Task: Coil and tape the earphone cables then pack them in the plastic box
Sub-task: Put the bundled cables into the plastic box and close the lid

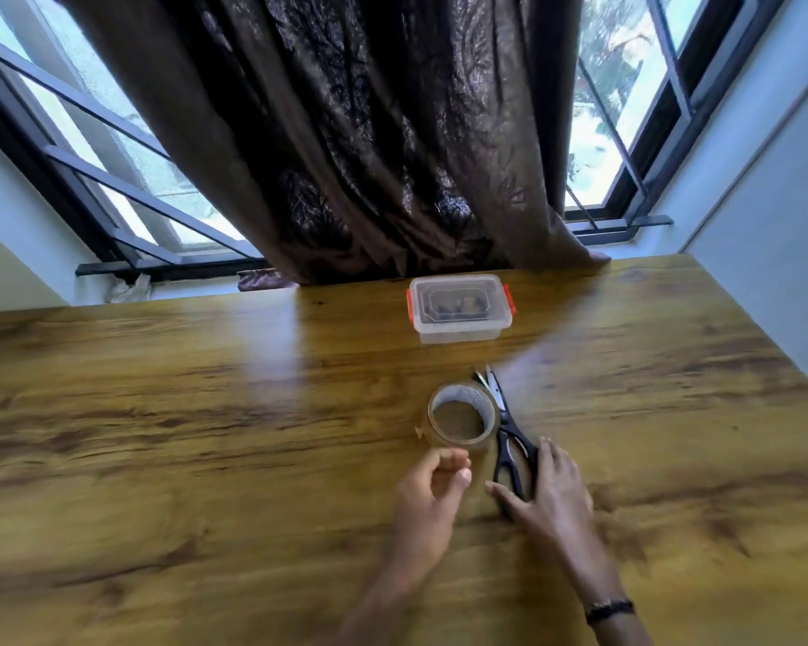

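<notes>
A clear plastic box (460, 308) with orange clips stands shut at the table's far edge; dark and tan items show blurred through its lid. A roll of clear brown tape (462, 416) lies flat in front of me, with black-handled scissors (509, 440) touching its right side. My left hand (432, 498) hovers just below the roll, its fingers curled against the thumb as if pinching a strip of tape that leads from the roll. My right hand (553, 494) lies over the scissor handles, thumb to their left and fairly straight fingers along their right. No loose earphone cable shows on the table.
The wooden table (206, 435) reaches to a window sill. A dark brown curtain (369, 156) hangs down to the table edge right behind the box. A light wall (775, 272) borders the table on the right.
</notes>
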The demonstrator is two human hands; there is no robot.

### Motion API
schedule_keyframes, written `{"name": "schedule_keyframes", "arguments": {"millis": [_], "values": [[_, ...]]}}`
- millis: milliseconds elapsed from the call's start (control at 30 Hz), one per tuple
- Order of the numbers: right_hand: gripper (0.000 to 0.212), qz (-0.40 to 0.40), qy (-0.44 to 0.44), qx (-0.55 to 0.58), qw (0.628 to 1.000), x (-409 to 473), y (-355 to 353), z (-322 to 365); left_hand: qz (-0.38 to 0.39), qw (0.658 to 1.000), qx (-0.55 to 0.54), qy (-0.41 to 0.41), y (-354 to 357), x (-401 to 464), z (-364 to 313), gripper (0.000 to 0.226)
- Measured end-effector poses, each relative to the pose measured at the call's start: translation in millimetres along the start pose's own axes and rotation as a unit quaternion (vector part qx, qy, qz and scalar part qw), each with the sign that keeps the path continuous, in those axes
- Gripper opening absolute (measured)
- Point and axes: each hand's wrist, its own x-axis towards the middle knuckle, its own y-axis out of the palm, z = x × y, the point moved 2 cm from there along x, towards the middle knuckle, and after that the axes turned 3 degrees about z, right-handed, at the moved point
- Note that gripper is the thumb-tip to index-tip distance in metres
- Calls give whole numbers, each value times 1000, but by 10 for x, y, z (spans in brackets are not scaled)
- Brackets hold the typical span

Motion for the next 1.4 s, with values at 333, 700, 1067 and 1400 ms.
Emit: {"name": "schedule_keyframes", "arguments": {"millis": [333,700,1067,1400], "values": [[80,-51,23,-46,997,-223,0,142,11,999,50,10,201,-193,240,14],[78,-25,55,-23,998,-295,-111,-16,-29,969,192,153,207,-149,96,18],[71,-30,28,116,992,-354,-331,-122,0,831,497,249,343,417,-15,43],[66,-40,-1,45,998,-122,-378,-53,-20,850,457,260,121,697,-140,32]]}}
